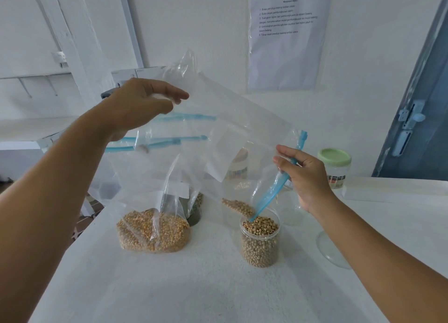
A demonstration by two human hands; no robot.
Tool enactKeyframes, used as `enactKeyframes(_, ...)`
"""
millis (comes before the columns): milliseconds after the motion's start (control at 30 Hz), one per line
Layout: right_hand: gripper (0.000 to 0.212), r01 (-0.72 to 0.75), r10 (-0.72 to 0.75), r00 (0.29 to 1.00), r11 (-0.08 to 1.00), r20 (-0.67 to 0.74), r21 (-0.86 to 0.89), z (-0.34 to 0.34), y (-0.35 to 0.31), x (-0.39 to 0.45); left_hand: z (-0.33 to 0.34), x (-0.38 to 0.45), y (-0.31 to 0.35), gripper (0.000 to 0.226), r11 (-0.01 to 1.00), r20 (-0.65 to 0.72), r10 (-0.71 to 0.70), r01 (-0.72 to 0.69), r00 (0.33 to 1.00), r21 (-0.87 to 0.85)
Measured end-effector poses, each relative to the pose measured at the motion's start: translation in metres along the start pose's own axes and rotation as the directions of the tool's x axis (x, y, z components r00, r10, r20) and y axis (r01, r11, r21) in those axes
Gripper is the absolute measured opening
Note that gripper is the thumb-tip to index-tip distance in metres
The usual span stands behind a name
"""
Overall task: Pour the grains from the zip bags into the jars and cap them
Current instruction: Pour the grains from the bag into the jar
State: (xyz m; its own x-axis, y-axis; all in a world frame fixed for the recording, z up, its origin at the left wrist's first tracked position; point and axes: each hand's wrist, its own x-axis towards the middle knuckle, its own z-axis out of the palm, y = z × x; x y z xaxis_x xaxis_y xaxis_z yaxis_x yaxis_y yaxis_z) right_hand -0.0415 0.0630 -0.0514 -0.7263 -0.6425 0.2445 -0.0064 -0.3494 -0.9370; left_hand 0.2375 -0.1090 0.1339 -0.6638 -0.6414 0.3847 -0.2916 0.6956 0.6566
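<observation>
- An open jar of soybeans [260, 240] stands on the white table [218, 286], full to the brim and uncapped; the pour into it looks all but finished.
- Over it hangs a clear zip bag [230, 133], tipped mouth-down, its blue zip strip [271, 191] dipping into the jar's mouth; a last clutch of soybeans [238, 206] sits in the bag's low corner, just at 10 o'clock from the rim.
- The right hand [304, 177] pinches the zip strip at the bag's mouth, at about 1 o'clock from the jar and above it.
- The left hand [143, 104] grips the bag's bottom edge, raised high at 11 o'clock from the jar, well apart from the right hand.
- Left to do, by this reckoning: shake out the last beans, cap this jar (which lid belongs to it cannot be told), then empty the other bags.
- A full bag of yellow grains [154, 233] rests on the table at 9 o'clock from the jar, unopened as far as can be seen; behind it, a bag of dark grains [195, 207] is partly hidden.
- A green-lidded jar [335, 167] stands at 2 o'clock, near the wall; a clear round piece [335, 250], perhaps a lid or another jar, lies at 3 o'clock.
- More zip bags with blue strips [169, 138] show blurred through the plastic.
</observation>
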Motion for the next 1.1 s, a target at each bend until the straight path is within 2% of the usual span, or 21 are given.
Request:
enactKeyframes(133,0.028,-0.02,0.02,1.0,1.0,-0.003,-0.007,-0.004,0.004,0.001,-0.006,-0.003,-0.007,0.042,1.0,0.113,0.014,-0.014,0.994,-0.004)
enactKeyframes(333,0.029,-0.04,0.04,0.999,0.999,-0.016,0.0,-0.006,0.006,0.001,-0.003,-0.011,-0.016,0.035,0.995,0.039,0.066,-0.063,0.997,-0.079)
enactKeyframes(400,0.029,-0.05,0.05,0.998,0.999,-0.031,0.003,-0.007,0.007,0.001,-0.001,-0.017,-0.023,0.033,0.994,0.053,0.075,-0.07,0.996,-0.089)
enactKeyframes(500,0.031,-0.057,0.057,0.997,0.998,-0.049,-0.003,-0.009,0.009,0.001,-0.004,-0.028,-0.038,0.037,0.98,0.119,0.027,-0.002,0.993,-0.2)
enactKeyframes(567,0.031,-0.059,0.059,0.997,0.998,-0.047,-0.001,-0.009,0.01,0.0,-0.006,-0.033,-0.049,0.02,0.971,0.189,0.008,0.038,0.982,-0.234)
enactKeyframes(633,0.031,-0.06,0.06,0.997,0.998,-0.04,-0.009,-0.007,0.01,0.0,-0.006,-0.035,-0.056,0.017,0.988,0.212,0.005,0.028,0.977,-0.152)
enactKeyframes(767,0.03,-0.062,0.061,0.997,0.998,-0.039,-0.025,-0.004,0.011,0.001,0.0,-0.033,-0.051,0.02,0.998,0.12,0.028,-0.021,0.992,-0.058)
enactKeyframes(900,0.03,-0.07,0.069,0.997,0.997,-0.045,-0.02,-0.004,0.011,-0.001,0.004,-0.029,-0.039,0.034,0.996,0.019,0.034,-0.032,0.999,-0.08)
enactKeyframes(1033,0.029,-0.06,0.059,0.997,0.998,-0.047,-0.011,-0.004,0.011,-0.003,0.009,-0.02,-0.031,0.035,0.993,-0.056,0.039,-0.045,0.998,-0.106)
enactKeyframes(1100,0.028,-0.053,0.053,0.998,0.999,-0.041,-0.011,-0.003,0.011,-0.003,0.013,-0.017,-0.029,0.044,0.989,-0.112,0.047,-0.062,0.993,-0.133)
